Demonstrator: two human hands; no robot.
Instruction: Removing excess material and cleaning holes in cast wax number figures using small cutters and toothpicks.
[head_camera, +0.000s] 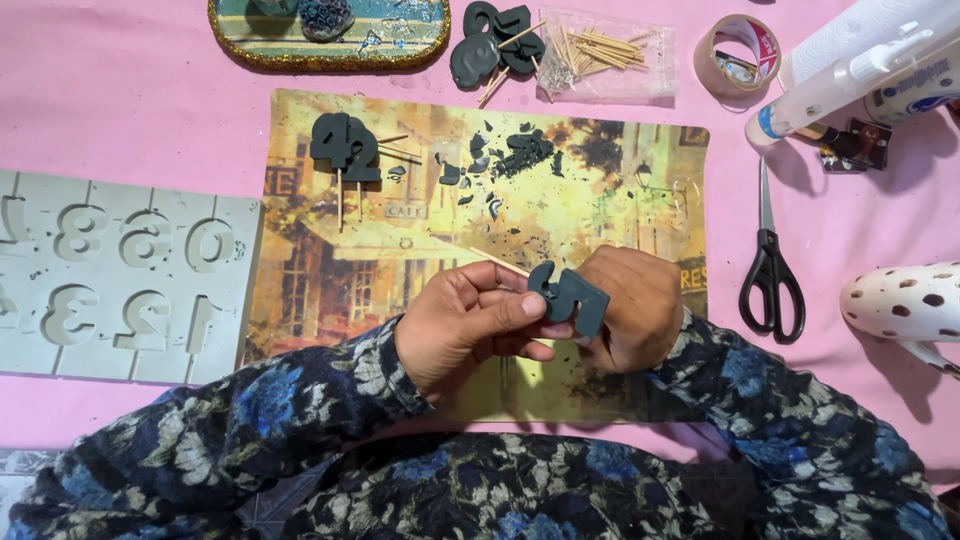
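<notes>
gripping a dark grey number cast (568, 298) on a wooden stick, left hand (462, 325) and right hand (632, 305) both hold it over the printed mat (420, 230).

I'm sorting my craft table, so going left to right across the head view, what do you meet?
Grey number mould → yellow street-scene mat → black-handled scissors → white brown-spotted ceramic piece.

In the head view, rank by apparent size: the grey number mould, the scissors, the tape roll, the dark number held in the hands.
1. Grey number mould
2. Scissors
3. Tape roll and held dark number: look alike, unranked.
</notes>
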